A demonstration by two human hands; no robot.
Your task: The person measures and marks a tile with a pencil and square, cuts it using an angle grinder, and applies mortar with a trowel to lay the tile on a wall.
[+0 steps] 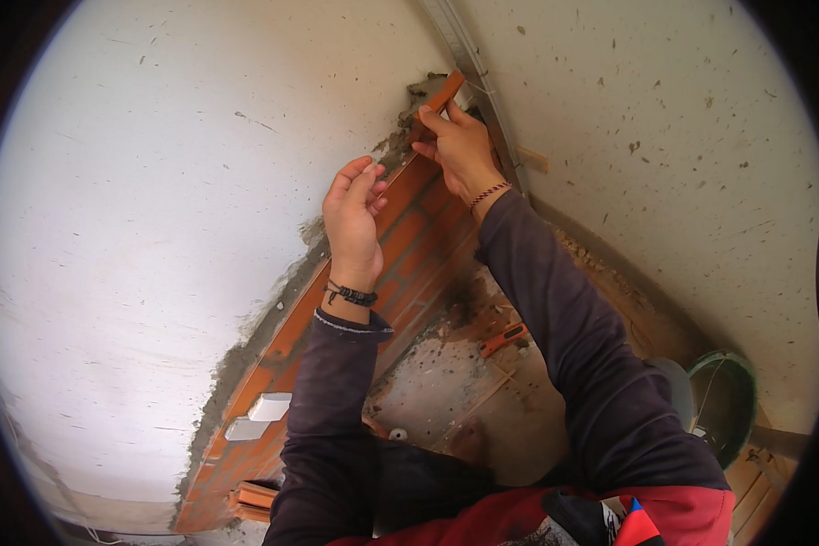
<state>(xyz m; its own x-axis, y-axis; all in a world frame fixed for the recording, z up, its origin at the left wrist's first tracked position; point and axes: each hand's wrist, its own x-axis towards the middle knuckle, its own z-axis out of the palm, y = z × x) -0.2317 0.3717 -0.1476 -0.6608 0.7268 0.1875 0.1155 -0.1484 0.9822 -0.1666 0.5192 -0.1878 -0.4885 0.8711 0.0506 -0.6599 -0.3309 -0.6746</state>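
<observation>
A narrow orange brick [449, 88] stands tilted at the far end of a low brick wall [414, 246], close to the room's corner. My right hand [464, 150] grips it between thumb and fingers. Grey mortar [425, 90] lies beside and behind that brick. Over the wall's top edge, nearer to me, is my left hand [353, 218]. Its fingers are curled with the thumb against them; whatever they may pinch is too small to make out. Mortar [273, 314] also runs in a rough strip between the wall's top and the white wall [146, 227].
An upright metal profile [482, 82] stands in the corner. Two white blocks [262, 415] sit against the brick wall's face. On the floor lie an orange-handled tool [503, 339] and loose bricks [253, 499]. A green bucket [744, 400] stands at the right.
</observation>
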